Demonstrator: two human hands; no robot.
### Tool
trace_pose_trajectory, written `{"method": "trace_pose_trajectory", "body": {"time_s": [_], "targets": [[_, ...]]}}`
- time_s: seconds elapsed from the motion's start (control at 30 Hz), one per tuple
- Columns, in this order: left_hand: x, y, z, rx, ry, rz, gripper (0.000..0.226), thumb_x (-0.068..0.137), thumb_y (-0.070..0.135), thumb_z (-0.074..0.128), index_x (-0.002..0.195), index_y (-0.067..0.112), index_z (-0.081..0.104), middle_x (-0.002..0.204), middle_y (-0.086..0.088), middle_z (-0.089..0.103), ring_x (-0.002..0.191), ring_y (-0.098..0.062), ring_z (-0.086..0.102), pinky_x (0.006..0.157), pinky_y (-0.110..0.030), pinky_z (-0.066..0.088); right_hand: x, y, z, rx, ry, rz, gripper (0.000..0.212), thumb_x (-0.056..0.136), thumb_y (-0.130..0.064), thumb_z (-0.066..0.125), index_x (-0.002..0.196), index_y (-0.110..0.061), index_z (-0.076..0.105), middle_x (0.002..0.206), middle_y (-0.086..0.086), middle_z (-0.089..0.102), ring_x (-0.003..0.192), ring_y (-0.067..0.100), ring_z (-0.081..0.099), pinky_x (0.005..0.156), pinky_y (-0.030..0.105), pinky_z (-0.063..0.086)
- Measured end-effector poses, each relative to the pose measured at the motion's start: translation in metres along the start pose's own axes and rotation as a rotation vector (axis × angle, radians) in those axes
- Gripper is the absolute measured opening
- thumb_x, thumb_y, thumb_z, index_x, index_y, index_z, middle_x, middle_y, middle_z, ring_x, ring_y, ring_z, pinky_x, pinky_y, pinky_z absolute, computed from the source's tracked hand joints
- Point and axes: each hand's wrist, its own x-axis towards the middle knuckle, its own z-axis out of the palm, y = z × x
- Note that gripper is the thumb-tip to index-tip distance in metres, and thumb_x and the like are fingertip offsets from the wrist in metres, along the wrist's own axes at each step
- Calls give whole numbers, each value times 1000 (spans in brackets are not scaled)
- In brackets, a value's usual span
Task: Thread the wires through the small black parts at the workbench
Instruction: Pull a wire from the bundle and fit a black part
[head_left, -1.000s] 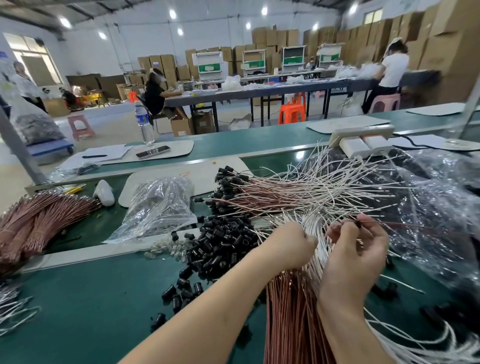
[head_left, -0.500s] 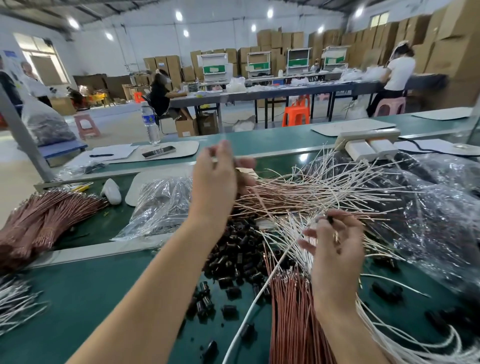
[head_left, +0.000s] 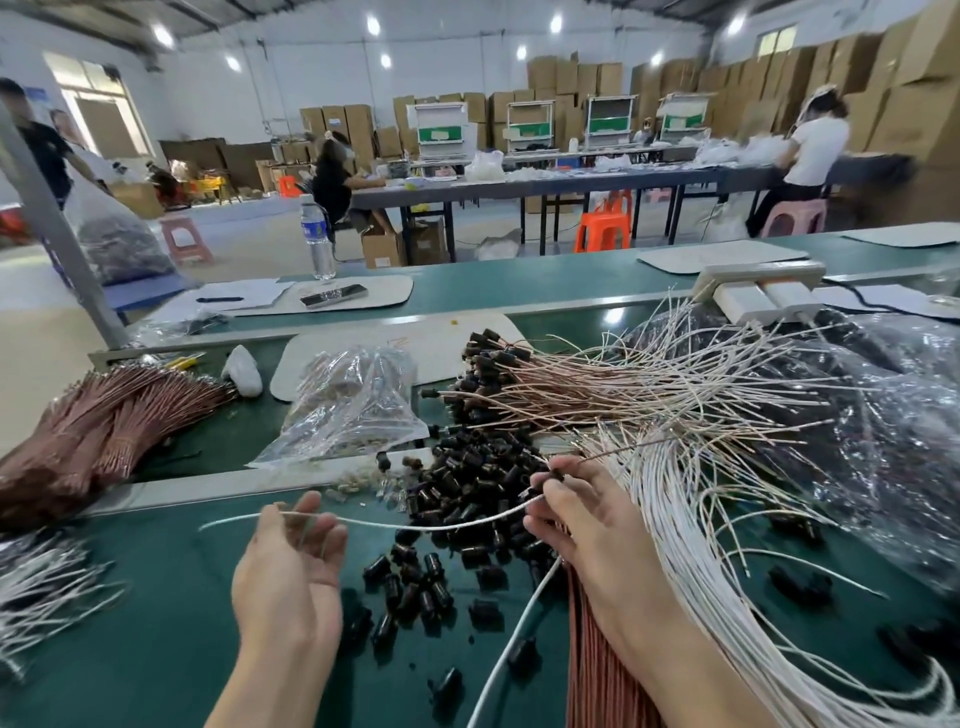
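So, the white wire (head_left: 415, 526) hangs above the green bench (head_left: 130, 623), its right end meeting the small black part (head_left: 557, 474) pinched in my right hand (head_left: 587, 519). My left hand (head_left: 288, 566) is palm up and loose, with the wire lying across its fingers. The pile of black parts (head_left: 467, 483) sits just behind, and the wire bundles (head_left: 701, 493) fan out on the right.

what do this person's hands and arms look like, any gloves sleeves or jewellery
The left hand and right hand are both bare: no gloves, and no ring, watch or wristband shows from this angle. Both forearms are uncovered down to the bottom edge of the picture, so no sleeve is in view. No tape, markings or cables on either.
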Motion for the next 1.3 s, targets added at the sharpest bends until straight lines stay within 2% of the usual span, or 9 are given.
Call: {"method": "trace_pose_trajectory", "body": {"time_s": [0.13, 0.4, 0.53, 0.7, 0.87, 1.03, 1.13, 1.23, 1.3], "targets": [[-11, -9, 1, 150, -220, -112, 22, 102, 26, 56, 110, 8, 66, 99, -4, 76, 64, -9, 60, 57, -21, 57, 1, 2, 1, 165, 7, 43, 20, 94, -2, 60, 112, -6, 67, 97, 10, 77, 93, 25, 75, 77, 26, 61], [-42, -26, 14, 302, -494, -113, 32, 85, 30, 64, 111, 13, 74, 110, -12, 75, 49, -11, 51, 47, -27, 52, 3, 4, 2, 431, 38, 117, 20, 97, 4, 53, 112, -2, 65, 91, 14, 74, 85, 24, 76, 71, 28, 62], [-40, -17, 14, 75, -411, -154, 28, 91, 34, 60, 105, 17, 76, 92, -8, 75, 43, -7, 45, 42, -23, 48, 0, -1, -1, 556, 31, 202, 24, 91, 1, 59, 113, -5, 67, 96, 15, 75, 81, 23, 76, 67, 30, 62], [-20, 2, 4, -111, -231, -125, 21, 101, 36, 54, 108, 27, 71, 82, 6, 70, 49, -3, 49, 47, -17, 48, -2, -6, -3, 622, 18, 267, 26, 87, -2, 63, 112, -8, 69, 98, 12, 75, 74, 16, 72, 60, 23, 59], [-23, 0, 1, -109, -288, -226, 30, 98, 38, 58, 118, 19, 68, 106, 5, 75, 48, -1, 45, 47, -15, 48, -3, -3, 0, 697, -11, 305, 28, 86, -3, 61, 113, -7, 64, 90, 11, 71, 63, 11, 61, 50, 16, 50], [-48, -16, 11, 67, -582, -402, 49, 86, 49, 65, 129, 26, 60, 129, -8, 70, 37, -3, 32, 37, -14, 40, -1, -4, -2, 800, -26, 312, 26, 89, -3, 57, 114, -4, 63, 99, 15, 70, 59, 10, 57, 49, 17, 50], [-64, -30, 18, 188, -620, -445, 58, 74, 43, 72, 128, 26, 63, 121, -6, 73, 43, -7, 43, 41, -22, 46, -1, -6, 1, 806, -23, 292, 21, 87, -4, 58, 107, -3, 65, 98, 12, 69, 59, 9, 55, 48, 16, 47], [-77, -45, 19, 279, -660, -487, 47, 75, 23, 73, 120, 11, 68, 108, -15, 75, 68, -21, 69, 57, -31, 60, 0, -5, 4, 753, 6, 270, 17, 85, -3, 57, 99, -7, 65, 94, 9, 67, 57, 8, 55, 46, 16, 44], [-81, -52, 18, 361, -726, -422, 44, 73, 19, 74, 114, 3, 68, 94, -17, 74, 77, -23, 71, 66, -30, 61, -1, -1, 6, 669, -3, 287, 21, 86, -7, 59, 106, -7, 63, 89, 6, 67, 57, 8, 54, 48, 16, 45]]}}
